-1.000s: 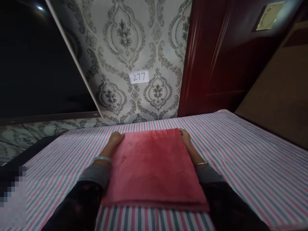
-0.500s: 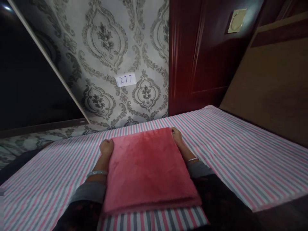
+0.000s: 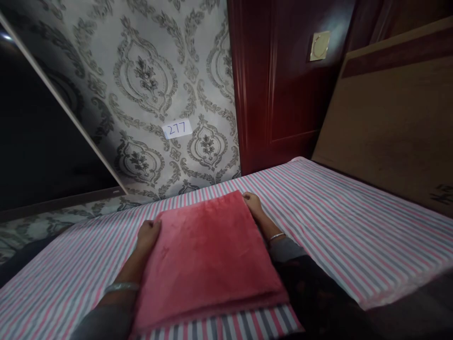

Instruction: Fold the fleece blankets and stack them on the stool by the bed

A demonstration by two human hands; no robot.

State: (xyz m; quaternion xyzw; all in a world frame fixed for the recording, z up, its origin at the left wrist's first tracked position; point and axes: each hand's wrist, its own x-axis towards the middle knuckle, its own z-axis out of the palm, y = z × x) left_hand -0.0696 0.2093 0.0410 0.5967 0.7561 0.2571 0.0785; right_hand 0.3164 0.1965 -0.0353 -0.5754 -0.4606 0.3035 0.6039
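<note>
A pink plush cushion cover (image 3: pixel 212 255), flat and roughly square, lies on the striped cloth (image 3: pixel 339 222) in front of me. At its far left corner, my left hand (image 3: pixel 148 235) is closed on the edge. My right hand (image 3: pixel 253 203) pinches the far right corner. The near edge shows two layers, one slightly behind the other. A bangle circles each wrist, and dark sleeves with grey cuffs cover my forearms.
Behind the cloth stands a patterned wall with a paper label (image 3: pixel 177 128) reading 277. A dark screen (image 3: pixel 46 123) leans in at the left. A dark red door panel (image 3: pixel 279 89) and a large cardboard sheet (image 3: pixel 389 127) stand at the right.
My left hand has slid a little toward me and left along the cover's edge. The view has shifted slightly; both hands still hold the far corners.
</note>
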